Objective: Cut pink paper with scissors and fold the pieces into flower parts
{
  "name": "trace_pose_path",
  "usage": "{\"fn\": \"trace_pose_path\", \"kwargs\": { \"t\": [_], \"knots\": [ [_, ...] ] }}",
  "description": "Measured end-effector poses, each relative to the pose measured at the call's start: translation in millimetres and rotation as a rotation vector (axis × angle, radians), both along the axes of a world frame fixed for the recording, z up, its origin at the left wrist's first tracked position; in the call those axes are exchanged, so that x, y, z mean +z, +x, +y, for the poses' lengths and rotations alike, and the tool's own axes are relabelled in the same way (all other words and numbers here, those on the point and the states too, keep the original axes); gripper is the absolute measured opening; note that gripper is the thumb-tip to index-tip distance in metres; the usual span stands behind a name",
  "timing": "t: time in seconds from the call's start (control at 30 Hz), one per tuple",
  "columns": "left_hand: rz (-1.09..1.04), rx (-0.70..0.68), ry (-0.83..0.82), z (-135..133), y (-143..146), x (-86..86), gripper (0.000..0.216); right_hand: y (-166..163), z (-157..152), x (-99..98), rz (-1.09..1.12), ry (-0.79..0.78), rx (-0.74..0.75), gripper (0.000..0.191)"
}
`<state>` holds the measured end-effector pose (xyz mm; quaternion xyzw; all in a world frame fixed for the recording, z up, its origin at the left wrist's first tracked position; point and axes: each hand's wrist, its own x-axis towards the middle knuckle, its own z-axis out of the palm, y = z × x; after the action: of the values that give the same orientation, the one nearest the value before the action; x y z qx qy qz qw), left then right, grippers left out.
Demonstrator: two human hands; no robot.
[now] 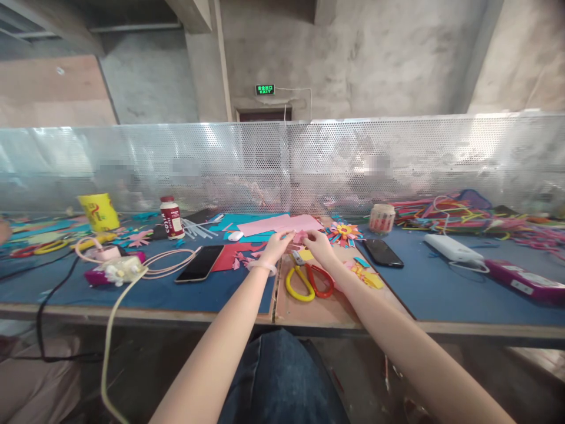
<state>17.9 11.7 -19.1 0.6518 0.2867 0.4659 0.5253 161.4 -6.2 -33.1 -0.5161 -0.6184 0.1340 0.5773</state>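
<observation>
My left hand (277, 244) and my right hand (318, 244) meet over the middle of the table, fingers pinched on a small pink paper piece (299, 237) held between them. Just behind them lies a pink paper sheet (282, 224) on teal paper. Yellow-handled scissors (299, 282) and red-handled scissors (321, 280) lie on the bare board right below my hands. A paper flower (344, 232) with a yellow centre sits to the right of my right hand. Red paper scraps (232, 257) lie left of my left wrist, which wears a pale bracelet.
A black phone (200, 263) lies left of my hands, another phone (383, 252) to the right. A yellow cup (99, 212), a red-capped bottle (171, 218), cables, a white power bank (449, 247), a small jar (382, 218) and coloured strips (445, 211) crowd the table. A perforated metal screen (282, 165) closes the far side.
</observation>
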Motion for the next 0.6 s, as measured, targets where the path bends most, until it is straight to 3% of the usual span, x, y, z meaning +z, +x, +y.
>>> {"fn": "trace_pose_path", "kwargs": {
  "t": [0.2,0.6],
  "knots": [
    [0.047,0.064,0.059,0.4,-1.3,-0.5,0.029,0.6,1.9,-2.3,0.037,-0.007,0.026,0.018],
    [0.015,0.04,0.051,5.5,-1.4,-1.5,0.03,0.5,2.1,-2.5,0.075,0.01,0.038,0.014]
  ]
}}
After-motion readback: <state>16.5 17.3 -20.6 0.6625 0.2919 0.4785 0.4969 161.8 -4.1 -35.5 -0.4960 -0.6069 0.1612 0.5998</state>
